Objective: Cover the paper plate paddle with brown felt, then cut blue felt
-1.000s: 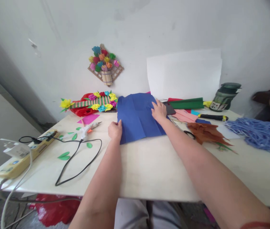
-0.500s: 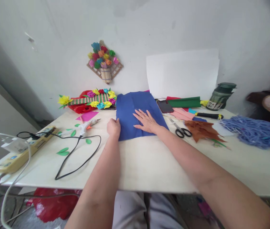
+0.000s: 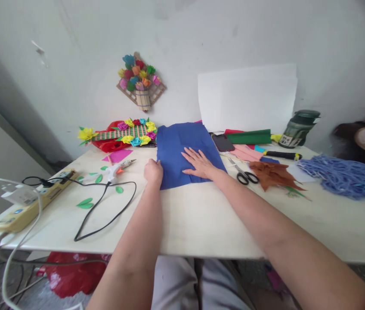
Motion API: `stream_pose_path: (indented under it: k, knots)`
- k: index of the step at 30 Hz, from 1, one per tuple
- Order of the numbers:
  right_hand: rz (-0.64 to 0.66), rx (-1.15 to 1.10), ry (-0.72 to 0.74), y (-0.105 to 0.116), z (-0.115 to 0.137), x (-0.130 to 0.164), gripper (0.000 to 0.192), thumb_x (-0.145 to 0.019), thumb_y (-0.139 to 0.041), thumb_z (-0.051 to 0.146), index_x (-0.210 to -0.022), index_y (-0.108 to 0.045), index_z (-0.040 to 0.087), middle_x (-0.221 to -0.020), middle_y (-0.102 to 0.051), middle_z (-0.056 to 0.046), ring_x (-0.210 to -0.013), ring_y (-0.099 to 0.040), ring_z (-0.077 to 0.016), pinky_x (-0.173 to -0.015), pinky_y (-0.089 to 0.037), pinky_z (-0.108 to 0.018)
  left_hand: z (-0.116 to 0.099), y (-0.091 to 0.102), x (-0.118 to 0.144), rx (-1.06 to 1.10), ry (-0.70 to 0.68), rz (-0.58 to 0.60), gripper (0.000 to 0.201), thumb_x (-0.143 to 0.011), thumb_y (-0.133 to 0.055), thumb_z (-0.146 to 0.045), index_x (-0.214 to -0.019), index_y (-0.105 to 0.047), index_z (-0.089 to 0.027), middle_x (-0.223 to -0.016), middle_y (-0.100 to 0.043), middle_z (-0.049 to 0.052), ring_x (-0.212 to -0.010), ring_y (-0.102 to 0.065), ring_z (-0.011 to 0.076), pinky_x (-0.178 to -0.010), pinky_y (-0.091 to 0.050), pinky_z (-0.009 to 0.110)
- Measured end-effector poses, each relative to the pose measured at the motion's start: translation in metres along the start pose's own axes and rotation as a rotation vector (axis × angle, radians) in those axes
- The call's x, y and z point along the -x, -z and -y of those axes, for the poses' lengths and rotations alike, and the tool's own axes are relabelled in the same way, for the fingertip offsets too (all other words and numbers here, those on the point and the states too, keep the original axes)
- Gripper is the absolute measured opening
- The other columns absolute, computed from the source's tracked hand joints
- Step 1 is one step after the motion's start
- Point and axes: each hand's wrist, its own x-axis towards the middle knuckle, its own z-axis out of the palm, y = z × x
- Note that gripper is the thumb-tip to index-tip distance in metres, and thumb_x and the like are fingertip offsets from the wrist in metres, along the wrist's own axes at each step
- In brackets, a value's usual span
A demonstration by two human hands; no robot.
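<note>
In the head view, a thin, matte blue sheet (image 3: 176,146), roughly rectangular and faintly creased, lay on the smooth, pale desk (image 3: 189,228), its long axis pointing away toward the wall (image 3: 176,34). The left hand (image 3: 153,171) curled, pinching its left edge; the right hand (image 3: 199,164) rested flat, fingers splayed, on its surface.

Blue sheet (image 3: 177,144) pt-hidden, bottle lbl (image 3: 289,141) illegible

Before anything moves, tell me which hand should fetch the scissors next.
Probably the right hand: it rests spread on the blue sheet, with the scissors off to its right. The left hand, curled at the sheet's left edge, is farther away.
</note>
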Motion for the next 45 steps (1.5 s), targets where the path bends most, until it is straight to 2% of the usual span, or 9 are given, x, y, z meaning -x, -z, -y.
stream_pose_path:
  k: [6, 13, 18, 23, 29, 34, 38, 45]
  knots:
    - [0.001, 0.02, 0.005, 0.002, 0.001, 0.002, 0.082, -0.082, -0.04, 0.064, -0.148, -0.015, 0.021, -0.154, -0.007, -0.009, -0.141, -0.005, -0.0247, -0.111, -0.008, -0.051, 0.002, -0.002, -0.003, -0.081, -0.046, 0.005, 0.03, -0.087, -0.044, -0.038, -0.1, -0.062, -0.018, -0.105, -0.065, 0.016, -0.097, -0.062, 0.0281, -0.078, -0.046, 0.038]
    - [-0.048, 0.052, 0.052, 0.01, 0.005, 0.006, 0.084, -0.081, -0.042, 0.065, -0.148, -0.016, 0.021, -0.154, -0.007, -0.009, -0.141, -0.003, -0.0242, -0.112, -0.006, -0.049, 0.005, 0.0, -0.01, -0.059, -0.045, 0.071, 0.042, -0.08, -0.049, -0.055, -0.093, -0.067, -0.019, -0.103, -0.066, 0.016, -0.099, -0.061, 0.0298, -0.078, -0.045, 0.037]
    - [-0.063, 0.072, 0.117, 0.009, 0.005, 0.008, 0.081, -0.081, -0.043, 0.064, -0.147, -0.019, 0.022, -0.154, -0.009, -0.008, -0.141, -0.003, -0.0253, -0.111, -0.005, -0.05, 0.009, 0.001, -0.01, -0.051, -0.063, 0.064, 0.037, -0.079, -0.052, -0.052, -0.091, -0.066, -0.02, -0.102, -0.067, 0.015, -0.098, -0.061, 0.0287, -0.076, -0.045, 0.035]
    - [-0.025, 0.074, 0.159, 0.008, 0.004, 0.011, 0.082, -0.08, -0.046, 0.062, -0.147, -0.018, 0.024, -0.154, -0.01, -0.007, -0.141, -0.004, -0.0268, -0.111, -0.005, -0.052, 0.009, 0.006, -0.007, -0.053, -0.054, 0.089, 0.033, -0.079, -0.053, -0.047, -0.092, -0.066, -0.02, -0.103, -0.067, 0.014, -0.099, -0.061, 0.0281, -0.076, -0.045, 0.034]
    - [0.044, 0.051, 0.138, 0.008, 0.003, 0.012, 0.084, -0.08, -0.043, 0.064, -0.148, -0.015, 0.023, -0.154, -0.008, -0.007, -0.141, -0.004, -0.0259, -0.111, -0.007, -0.052, 0.008, 0.013, -0.006, -0.035, -0.03, 0.139, 0.033, -0.078, -0.053, -0.043, -0.093, -0.068, -0.018, -0.105, -0.067, 0.015, -0.1, -0.061, 0.0288, -0.078, -0.045, 0.035]
    - [0.025, 0.036, 0.146, 0.004, 0.001, 0.012, 0.085, -0.079, -0.044, 0.065, -0.148, -0.013, 0.025, -0.154, -0.008, -0.006, -0.141, -0.004, -0.026, -0.111, -0.007, -0.051, 0.006, 0.011, -0.007, 0.053, -0.001, 0.151, 0.042, -0.074, -0.055, -0.051, -0.097, -0.068, -0.018, -0.104, -0.068, 0.014, -0.098, -0.062, 0.0281, -0.078, -0.045, 0.034]
    - [0.027, 0.034, 0.15, 0.003, 0.0, 0.011, 0.086, -0.079, -0.045, 0.065, -0.148, -0.012, 0.025, -0.154, -0.008, -0.006, -0.141, -0.005, -0.0263, -0.111, -0.008, -0.052, 0.004, 0.011, -0.006, 0.008, 0.005, 0.18, 0.037, -0.073, -0.059, -0.047, -0.097, -0.068, -0.02, -0.107, -0.067, 0.012, -0.1, -0.061, 0.0277, -0.078, -0.044, 0.033]
    - [0.044, 0.018, 0.138, 0.003, 0.0, 0.01, 0.086, -0.078, -0.045, 0.065, -0.148, -0.013, 0.025, -0.154, -0.008, -0.005, -0.141, -0.004, -0.0262, -0.111, -0.006, -0.051, 0.004, 0.011, -0.006, -0.026, 0.017, 0.165, 0.035, -0.075, -0.057, -0.048, -0.092, -0.068, -0.019, -0.105, -0.067, 0.013, -0.099, -0.061, 0.0294, -0.077, -0.045, 0.035]
